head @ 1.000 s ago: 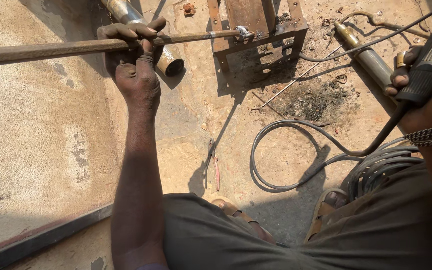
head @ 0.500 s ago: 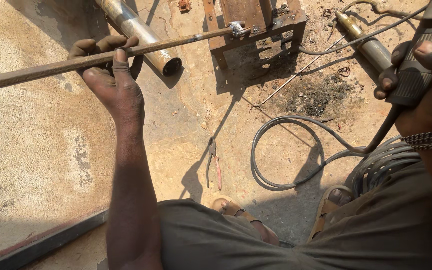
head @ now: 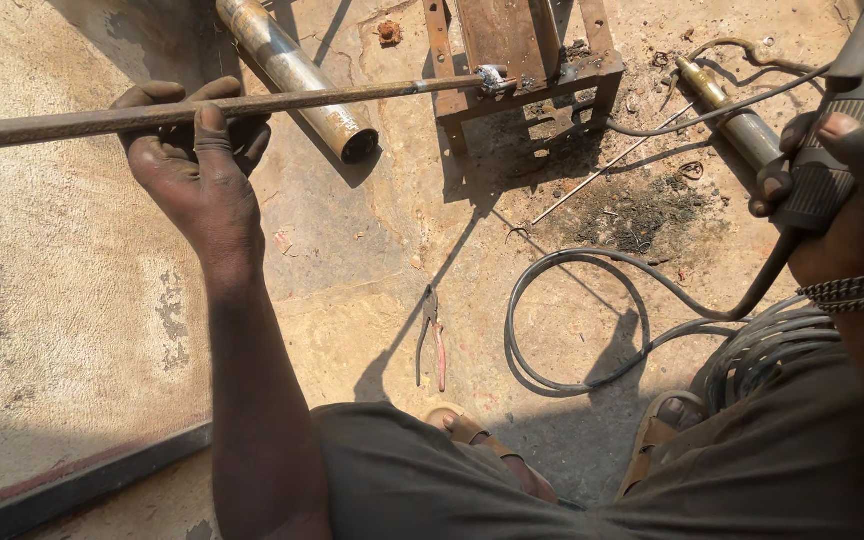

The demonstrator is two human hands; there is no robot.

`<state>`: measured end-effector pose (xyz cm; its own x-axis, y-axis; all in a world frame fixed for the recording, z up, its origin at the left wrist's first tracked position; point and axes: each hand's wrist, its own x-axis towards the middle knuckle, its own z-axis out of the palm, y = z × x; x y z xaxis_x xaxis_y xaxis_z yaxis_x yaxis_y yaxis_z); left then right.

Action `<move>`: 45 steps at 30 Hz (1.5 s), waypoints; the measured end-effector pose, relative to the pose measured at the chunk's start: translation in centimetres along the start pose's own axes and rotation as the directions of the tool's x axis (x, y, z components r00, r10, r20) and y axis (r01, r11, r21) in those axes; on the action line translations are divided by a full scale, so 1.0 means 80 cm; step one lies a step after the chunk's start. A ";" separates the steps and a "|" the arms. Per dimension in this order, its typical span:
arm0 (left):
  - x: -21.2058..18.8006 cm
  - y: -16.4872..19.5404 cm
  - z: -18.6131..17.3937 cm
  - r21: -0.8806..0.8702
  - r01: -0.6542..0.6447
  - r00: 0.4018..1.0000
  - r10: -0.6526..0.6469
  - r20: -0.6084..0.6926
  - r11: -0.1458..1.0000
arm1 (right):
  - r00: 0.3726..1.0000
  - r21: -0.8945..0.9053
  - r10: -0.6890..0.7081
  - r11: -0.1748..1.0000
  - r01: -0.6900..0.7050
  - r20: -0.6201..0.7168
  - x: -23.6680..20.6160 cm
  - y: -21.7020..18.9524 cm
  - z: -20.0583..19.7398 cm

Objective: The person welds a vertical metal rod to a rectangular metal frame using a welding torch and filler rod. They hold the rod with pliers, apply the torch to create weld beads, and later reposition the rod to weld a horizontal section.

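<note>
My left hand is wrapped around a long rusty steel rod that runs level from the left edge to a rusty metal frame at top centre, where its tip meets a small clamp. My right hand, with a chain bracelet on the wrist, grips the dark ribbed handle of a welding electrode holder at the right edge. A black cable leaves the holder and loops over the ground.
A steel pipe lies on the concrete under the rod. Red-handled pliers lie near my sandalled feet. A brass-tipped torch, thin wire and dark welding debris sit right of centre. A dark steel bar crosses bottom left.
The view has shifted, so the rod and my left hand sit lower and further left in frame. My left fingers have closed more around the rod. The right hand keeps its grip.
</note>
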<state>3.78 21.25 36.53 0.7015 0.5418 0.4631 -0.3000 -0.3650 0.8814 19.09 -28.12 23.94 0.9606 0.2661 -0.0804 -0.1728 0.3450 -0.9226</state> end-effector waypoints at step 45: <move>-0.016 -0.066 -0.014 -0.014 0.268 0.897 -0.255 -0.362 0.963 | 0.971 0.178 0.207 0.967 -0.185 -0.117 0.013 -0.019 0.028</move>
<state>3.73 23.34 31.36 0.4711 0.8530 0.2247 -0.1105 -0.1957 0.9744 19.82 -26.32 26.10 0.9227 0.2246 -0.3134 -0.3832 0.4446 -0.8096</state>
